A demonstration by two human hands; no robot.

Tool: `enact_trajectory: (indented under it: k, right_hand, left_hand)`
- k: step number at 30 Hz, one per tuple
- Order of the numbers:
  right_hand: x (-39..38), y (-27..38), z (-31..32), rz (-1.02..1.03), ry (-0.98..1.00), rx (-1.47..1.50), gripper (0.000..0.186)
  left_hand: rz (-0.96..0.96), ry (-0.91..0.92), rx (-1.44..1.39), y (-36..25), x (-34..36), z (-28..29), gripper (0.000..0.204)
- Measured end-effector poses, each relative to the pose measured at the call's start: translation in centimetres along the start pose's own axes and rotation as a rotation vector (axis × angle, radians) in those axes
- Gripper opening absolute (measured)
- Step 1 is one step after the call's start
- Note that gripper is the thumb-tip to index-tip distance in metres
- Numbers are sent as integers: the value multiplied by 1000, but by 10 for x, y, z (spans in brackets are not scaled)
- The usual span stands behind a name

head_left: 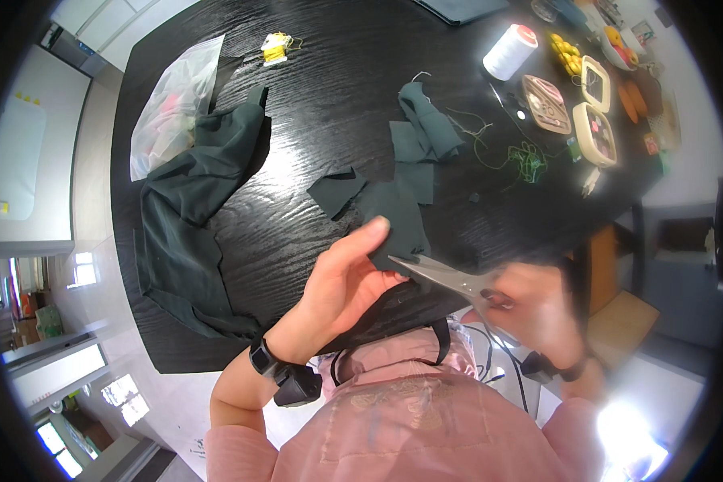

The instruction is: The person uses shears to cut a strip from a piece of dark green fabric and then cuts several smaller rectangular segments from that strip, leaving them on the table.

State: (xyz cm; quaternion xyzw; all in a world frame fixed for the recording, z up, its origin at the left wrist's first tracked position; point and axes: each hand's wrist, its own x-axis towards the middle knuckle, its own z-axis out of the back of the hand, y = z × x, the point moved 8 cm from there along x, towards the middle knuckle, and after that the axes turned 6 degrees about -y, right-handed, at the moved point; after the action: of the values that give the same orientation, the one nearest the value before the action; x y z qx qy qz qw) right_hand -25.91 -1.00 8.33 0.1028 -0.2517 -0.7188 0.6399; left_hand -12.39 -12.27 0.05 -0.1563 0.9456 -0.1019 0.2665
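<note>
My left hand (349,273) pinches a dark green piece of cloth (398,213) near the table's front edge, thumb on top and fingers beneath. In my right hand (530,301), slightly smeared by motion, is a pair of metal scissors (446,277). Their blades point left and lie at the cloth's lower edge, close to my left fingertips. Just beyond the held piece lie smaller green scraps (335,191) and a rolled green cloth (430,120). A larger crumpled green cloth (193,185) spreads over the table's left side.
Around the black table (297,257) lie a clear plastic bag (177,104), a card of yellow thread (275,48), a white thread spool (510,52), tangled green thread (530,163), an oval sewing kit (546,104) and an opened cream case (594,132). A cardboard box (622,325) stands at right.
</note>
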Motion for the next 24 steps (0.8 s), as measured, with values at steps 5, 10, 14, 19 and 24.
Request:
enact_trajectory:
  k: [5,10,14,19,24]
  right_hand:
    - [-2,0,10,16,-23,-58,31]
    - [-1,9,14,-58,-78,-95,36]
    - [2,15,15,-80,-143,-101,40]
    - [1,10,15,-93,-172,-102,38]
    - [4,12,13,-111,-169,-107,42]
  left_hand:
    - [-156,-18,162,-4,5,11,24]
    - [-216,-83,153,0,1,8,22]
    - [-192,-114,88,3,-1,1,19]
    - [-181,-40,69,11,3,16,29]
    - [-178,-40,45,10,4,12,29]
